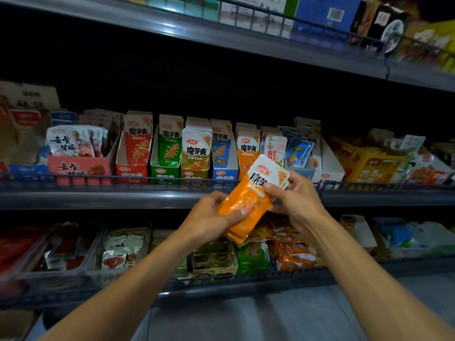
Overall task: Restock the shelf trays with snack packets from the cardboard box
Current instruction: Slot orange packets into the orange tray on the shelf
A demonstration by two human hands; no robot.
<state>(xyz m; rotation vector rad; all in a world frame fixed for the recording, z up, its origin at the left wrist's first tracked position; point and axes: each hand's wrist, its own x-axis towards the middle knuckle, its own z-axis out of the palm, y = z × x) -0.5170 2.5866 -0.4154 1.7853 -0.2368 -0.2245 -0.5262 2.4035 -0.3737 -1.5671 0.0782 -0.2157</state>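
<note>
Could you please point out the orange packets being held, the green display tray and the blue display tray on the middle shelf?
orange packets (pixel 248 203), head view, orange lower half.
green display tray (pixel 161 174), head view, front wall.
blue display tray (pixel 225 175), head view, front wall.

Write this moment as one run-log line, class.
left hand: grips orange packets low | right hand: pinches top | place: before orange tray | step: not placed

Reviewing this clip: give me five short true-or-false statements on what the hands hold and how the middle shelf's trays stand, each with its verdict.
1. Both hands grip the orange packets. True.
2. The left hand hangs idle. False: it holds the stack's lower end.
3. The right hand pinches the stack's upper end. True.
4. The green tray stands right of the blue tray. False: it stands left of it.
5. The red tray is empty. False: packets stand in it.
</note>
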